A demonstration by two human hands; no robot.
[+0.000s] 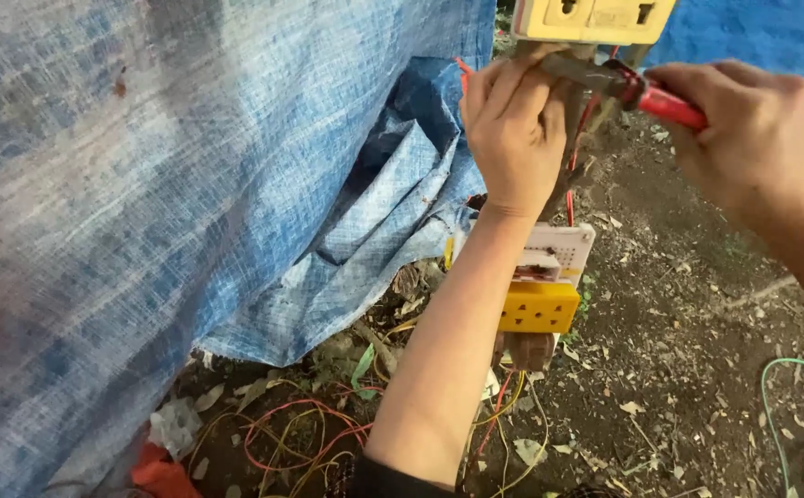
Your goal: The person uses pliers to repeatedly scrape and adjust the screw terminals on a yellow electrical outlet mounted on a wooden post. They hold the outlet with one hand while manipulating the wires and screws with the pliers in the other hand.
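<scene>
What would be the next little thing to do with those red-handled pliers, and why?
Probably close the pliers on the red wire just under the cream socket box. The right hand already holds their nose there, and the left hand steadies the spot, so a small squeeze looks like what is left.

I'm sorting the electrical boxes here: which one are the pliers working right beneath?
The cream socket box at the top edge, just above the red-handled pliers; the yellow box and white one sit lower.

Bare forearms, with a dark sleeve (pixel 393 478) on the left arm.
</scene>
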